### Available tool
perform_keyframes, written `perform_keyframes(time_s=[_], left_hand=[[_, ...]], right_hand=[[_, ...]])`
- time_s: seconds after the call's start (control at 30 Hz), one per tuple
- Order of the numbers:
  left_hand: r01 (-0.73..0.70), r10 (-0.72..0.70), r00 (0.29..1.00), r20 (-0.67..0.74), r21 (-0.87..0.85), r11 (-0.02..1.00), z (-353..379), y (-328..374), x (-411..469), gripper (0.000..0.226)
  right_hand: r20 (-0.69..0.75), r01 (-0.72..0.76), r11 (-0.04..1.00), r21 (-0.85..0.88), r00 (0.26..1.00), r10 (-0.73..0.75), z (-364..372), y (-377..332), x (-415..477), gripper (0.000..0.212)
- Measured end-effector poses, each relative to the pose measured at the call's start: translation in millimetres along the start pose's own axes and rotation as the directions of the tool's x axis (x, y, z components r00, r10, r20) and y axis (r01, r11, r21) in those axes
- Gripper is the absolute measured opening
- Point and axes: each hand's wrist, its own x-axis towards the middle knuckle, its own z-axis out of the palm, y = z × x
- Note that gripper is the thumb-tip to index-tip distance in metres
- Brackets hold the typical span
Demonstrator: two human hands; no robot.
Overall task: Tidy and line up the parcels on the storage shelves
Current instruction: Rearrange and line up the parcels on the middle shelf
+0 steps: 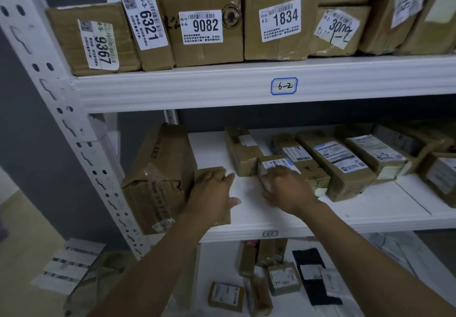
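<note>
Pressing flat cardboard parcel (209, 178), left hand (212, 193), creased tape

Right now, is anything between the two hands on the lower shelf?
Nothing visible. Only bare shelf lies between the left hand, resting on a small flat parcel, and the right hand, on a small labelled box.

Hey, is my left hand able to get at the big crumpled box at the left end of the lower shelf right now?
Probably yes: the left hand rests on a small parcel right beside the big crumpled box, with nothing between them.
</note>
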Motion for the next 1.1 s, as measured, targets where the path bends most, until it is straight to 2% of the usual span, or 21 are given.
perform_keyframes(time_s=[0.1, 0.2, 0.4, 0.5, 0.6, 0.67, 0.73, 0.93, 1.1], left_hand=[[0.024, -0.03, 0.997, -0.073, -0.083, 0.996, -1.5, 16.8, 29.3, 0.062], [0.051, -0.059, 0.997, -0.054, -0.13, 0.99, 10.8, 26.5, 68.5, 0.057], [0.17, -0.17, 0.985, 0.003, -0.083, 0.982, 56.8, 35.5, 126.8, 0.069], [0.145, -0.145, 0.989, -0.008, -0.032, 0.989, 84.5, 29.8, 141.3, 0.076], [0.102, -0.109, 0.993, -0.056, -0.103, 0.989, 101.3, 27.9, 142.2, 0.071], [0.114, -0.137, 0.985, -0.109, -0.192, 0.975, 101.2, 34.8, 138.6, 0.062], [0.136, -0.175, 0.974, -0.147, -0.24, 0.961, 101.9, 37.4, 136.1, 0.058], [0.235, -0.304, 0.922, -0.239, -0.28, 0.931, 106.1, 45.2, 126.2, 0.062], [0.319, -0.392, 0.826, -0.406, -0.236, 0.918, 116.4, 54.4, 118.8, 0.064]], right_hand=[[0.134, -0.019, 0.998, -0.052, 0.991, 0.026, -8.5, 24.7, -4.5, 0.052], [0.215, -0.042, 0.998, -0.054, 0.975, 0.053, -11.9, 46.9, -4.5, 0.056], [0.202, -0.078, 0.997, 0.029, 0.977, 0.07, -5.8, 75.7, -4.0, 0.057], [0.163, -0.061, 0.997, 0.051, 0.985, 0.052, 1.6, 81.4, -1.3, 0.058], [0.099, 0.085, 0.996, 0.018, 0.991, -0.086, 7.3, 86.3, 1.9, 0.054], [0.131, 0.206, 0.978, 0.016, 0.97, -0.207, 11.9, 89.2, 2.2, 0.056], [0.172, 0.249, 0.968, 0.008, 0.954, -0.247, 13.9, 90.4, 2.4, 0.057], [0.13, 0.19, 0.982, -0.012, 0.974, -0.187, 14.0, 86.7, 1.3, 0.049], [0.1, 0.159, 0.987, -0.028, 0.983, -0.155, 17.8, 91.5, -1.5, 0.047]])
